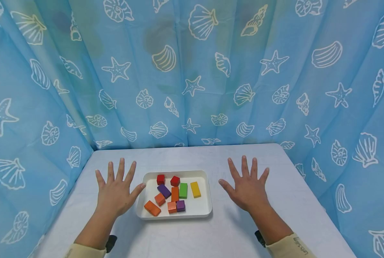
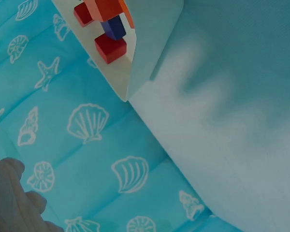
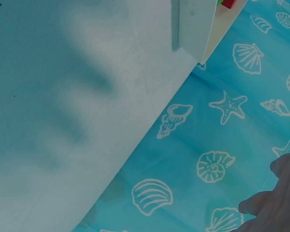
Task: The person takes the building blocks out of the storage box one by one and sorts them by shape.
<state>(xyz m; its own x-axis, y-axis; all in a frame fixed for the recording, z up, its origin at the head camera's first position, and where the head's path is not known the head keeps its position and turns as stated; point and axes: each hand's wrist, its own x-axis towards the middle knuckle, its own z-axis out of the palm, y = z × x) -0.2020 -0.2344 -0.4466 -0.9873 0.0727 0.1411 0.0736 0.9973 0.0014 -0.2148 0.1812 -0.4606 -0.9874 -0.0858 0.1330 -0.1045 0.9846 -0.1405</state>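
A white rectangular tray (image 1: 195, 208) lies on the table with several coloured blocks in it. Among them are a yellow block (image 1: 195, 189), a green block (image 1: 183, 190), two red cubes (image 1: 161, 179), a purple block (image 1: 164, 191), a purple cube (image 1: 180, 205) and several orange pieces (image 1: 152, 208). My left hand (image 1: 114, 195) hovers at the tray's left, fingers spread, its thumb overlapping the tray's edge in the head view. To the right, apart from the tray, my right hand (image 1: 248, 188) is held up with spread fingers. Neither holds anything. Each wrist view shows only some fingertips.
White cloth covers the table (image 1: 208, 234), and both hands cast shadows on it. A blue curtain (image 1: 185, 107) with white shells and starfish hangs behind the table and along both sides. Dark bands (image 1: 111, 243) sit at the wrists, by the sleeves.
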